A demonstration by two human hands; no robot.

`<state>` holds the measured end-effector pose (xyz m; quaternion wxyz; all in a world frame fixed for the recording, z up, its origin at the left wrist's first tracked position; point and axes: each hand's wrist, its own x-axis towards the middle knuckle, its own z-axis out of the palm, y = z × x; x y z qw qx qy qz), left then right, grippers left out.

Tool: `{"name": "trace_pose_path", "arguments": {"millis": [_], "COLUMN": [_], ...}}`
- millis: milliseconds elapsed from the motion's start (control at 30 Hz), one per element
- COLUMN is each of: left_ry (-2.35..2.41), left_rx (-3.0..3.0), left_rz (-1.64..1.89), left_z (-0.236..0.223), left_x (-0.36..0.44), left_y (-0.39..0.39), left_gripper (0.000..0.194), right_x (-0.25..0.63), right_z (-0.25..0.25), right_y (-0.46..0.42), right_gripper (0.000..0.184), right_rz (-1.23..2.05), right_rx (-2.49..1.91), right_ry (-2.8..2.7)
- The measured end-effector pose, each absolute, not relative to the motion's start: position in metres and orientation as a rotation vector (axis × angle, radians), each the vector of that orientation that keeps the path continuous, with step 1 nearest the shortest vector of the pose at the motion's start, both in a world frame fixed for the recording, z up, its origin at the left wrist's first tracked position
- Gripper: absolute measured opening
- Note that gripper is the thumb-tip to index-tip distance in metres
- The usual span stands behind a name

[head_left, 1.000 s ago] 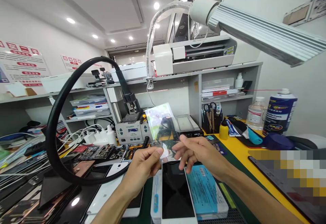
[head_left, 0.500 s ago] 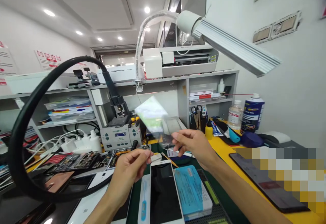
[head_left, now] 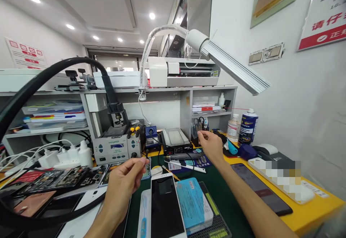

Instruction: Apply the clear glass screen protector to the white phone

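We have a dark green mat [head_left: 220, 184] laid over a yellow tabletop [head_left: 321, 214], in a white-walled room with round ceiling lights. Across the back we see a grey shelf unit [head_left: 186, 102] with a long white machine [head_left: 158, 72] on top, and a ribbed silver lamp head [head_left: 235, 65] on a curved, clear-wrapped neck. A thick black hose [head_left: 67, 63] loops down on our left, by a grey control box [head_left: 112, 149] and loose dark circuit boards [head_left: 56, 180]. A blue spray can [head_left: 248, 128] stands at the right rear.

On the mat before us lies a white smartphone with a black screen [head_left: 165, 202], face up, between a slim white box with blue print [head_left: 144, 214] and a light-blue box in clear wrap [head_left: 190, 202]. Our left hand [head_left: 123, 180] is up and left of the phone's top end, near but apart from it, thumb and forefinger pressed tip to tip. Our right hand [head_left: 212, 146] is well beyond the phone, before a black tool holder [head_left: 195, 137], its fingertips drawn together; we cannot tell whether anything thin sits in either pinch.
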<state>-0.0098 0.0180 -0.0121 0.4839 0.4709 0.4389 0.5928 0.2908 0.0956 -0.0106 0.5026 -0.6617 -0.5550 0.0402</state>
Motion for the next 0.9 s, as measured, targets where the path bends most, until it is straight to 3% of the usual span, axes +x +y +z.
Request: {"name": "trace_pose_path", "arguments": {"millis": [300,900], "left_ry": [1.033,1.019], "left_rx": [1.149,1.113], "left_rz": [1.449,1.417], "left_z": [-0.011,-0.011], "left_x": [-0.009,-0.017], "left_y": [0.020,0.028], "left_gripper": [0.049,0.045], "right_x": [0.278,0.282], "right_z": [-0.021,-0.038], "right_y": [0.111,0.129], "right_gripper": [0.027,0.030], "right_rz": [-0.071,0.034], "right_rx": [-1.869,-2.053], "right_ry": [-1.441,-1.494]}}
